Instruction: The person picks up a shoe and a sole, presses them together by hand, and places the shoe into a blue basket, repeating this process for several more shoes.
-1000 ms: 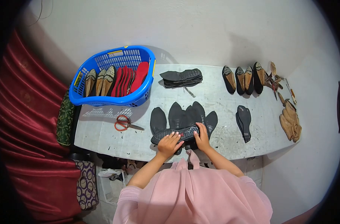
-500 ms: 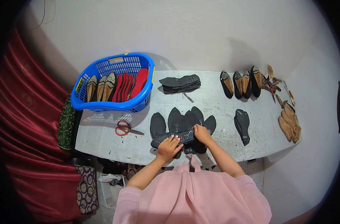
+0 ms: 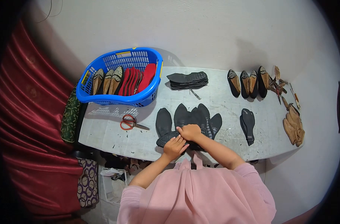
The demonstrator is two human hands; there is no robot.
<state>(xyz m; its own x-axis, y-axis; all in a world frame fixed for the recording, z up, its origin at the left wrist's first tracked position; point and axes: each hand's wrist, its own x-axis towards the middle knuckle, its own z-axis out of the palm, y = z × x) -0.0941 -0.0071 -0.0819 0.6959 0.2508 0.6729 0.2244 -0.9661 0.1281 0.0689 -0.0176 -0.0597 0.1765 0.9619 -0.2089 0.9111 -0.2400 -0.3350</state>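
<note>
A black shoe sole (image 3: 164,139) with a ridged tread lies slantwise near the table's front edge, tread side up. My left hand (image 3: 174,146) holds its near side, fingers laid across the tread. My right hand (image 3: 189,132) is closed on the sole just beyond the left fingers and covers part of it. Under and behind it, several more black soles (image 3: 181,115) are fanned out with their pointed toes away from me. How far they reach under my hands is hidden.
Orange-handled scissors (image 3: 133,123) lie left of the soles. A blue basket (image 3: 119,99) holds shoes and red pieces. Stacked black soles (image 3: 187,80) are at the back; more soles (image 3: 247,125) lie right. Shoes (image 3: 234,84), tools (image 3: 277,87) and tan gloves (image 3: 293,126) stand farther right.
My right hand has moved left along the sole from its right end, closer to my left hand. The whole view has shifted slightly.
</note>
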